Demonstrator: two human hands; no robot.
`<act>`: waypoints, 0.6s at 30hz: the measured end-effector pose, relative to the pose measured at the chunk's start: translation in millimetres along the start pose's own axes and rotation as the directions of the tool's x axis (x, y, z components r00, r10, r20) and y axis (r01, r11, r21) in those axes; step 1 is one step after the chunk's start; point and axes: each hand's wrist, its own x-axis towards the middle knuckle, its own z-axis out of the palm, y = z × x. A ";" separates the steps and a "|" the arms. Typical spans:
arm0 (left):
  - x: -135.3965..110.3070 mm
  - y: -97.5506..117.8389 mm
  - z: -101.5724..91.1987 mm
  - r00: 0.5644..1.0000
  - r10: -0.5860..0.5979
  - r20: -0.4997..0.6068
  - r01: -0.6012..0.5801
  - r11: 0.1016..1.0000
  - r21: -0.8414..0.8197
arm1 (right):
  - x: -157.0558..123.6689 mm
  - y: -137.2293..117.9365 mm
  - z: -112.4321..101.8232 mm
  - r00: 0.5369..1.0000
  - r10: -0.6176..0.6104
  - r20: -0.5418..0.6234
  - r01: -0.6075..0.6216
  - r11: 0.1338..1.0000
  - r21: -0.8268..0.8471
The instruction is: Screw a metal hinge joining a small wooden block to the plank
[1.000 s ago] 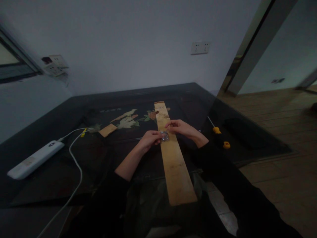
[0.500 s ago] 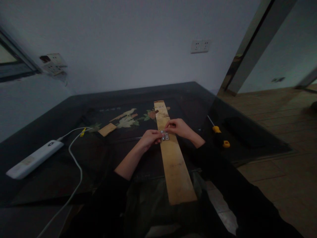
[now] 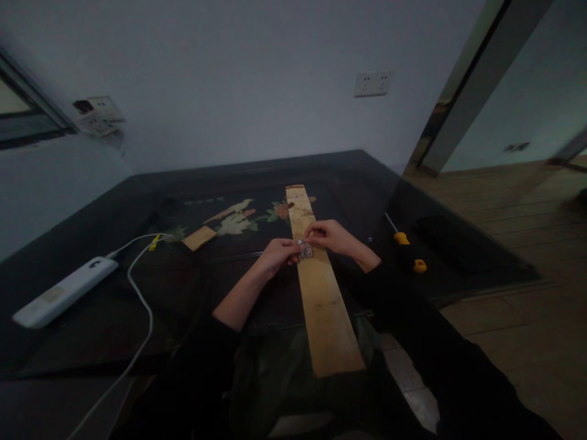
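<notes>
Midway along a wooden board (image 3: 325, 299), a metal hinge (image 3: 309, 251) is pinched by the left hand (image 3: 276, 255). The right hand (image 3: 336, 236) sits narrowed at its far edge; whether it grips anything, I cannot tell. If the left hold loosens, the hinge could skew. A screwdriver (image 3: 402, 241) lies rightward.

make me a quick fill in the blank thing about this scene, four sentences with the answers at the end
1. The left hand is at the small metal plate, and the fingertips close by it belong to the person's ____ hand.
2. The screwdriver has a handle coloured black and ____.
3. From the wearer's view, the white power strip lies to the ____ of the long board.
4. The small wooden piece is ____ than the long board.

Missing words: right; yellow; left; shorter
</notes>
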 end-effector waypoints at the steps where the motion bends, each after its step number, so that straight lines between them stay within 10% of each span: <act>1: -0.2 0.1 0.0 1.000 0.000 0.003 0.000 1.000 -0.003 | 0.3 0.4 0.6 1.000 0.001 -0.008 -0.001 1.000 0.018; 10: -3.1 3.9 2.7 1.000 -0.007 -0.014 0.007 1.000 0.009 | 6.5 7.3 12.9 0.990 0.118 -0.079 -0.083 0.932 0.352; 18: -0.5 0.5 1.8 1.000 -0.007 -0.005 0.007 0.999 0.034 | 3.5 1.4 10.1 0.994 -0.015 -0.106 0.031 0.989 0.145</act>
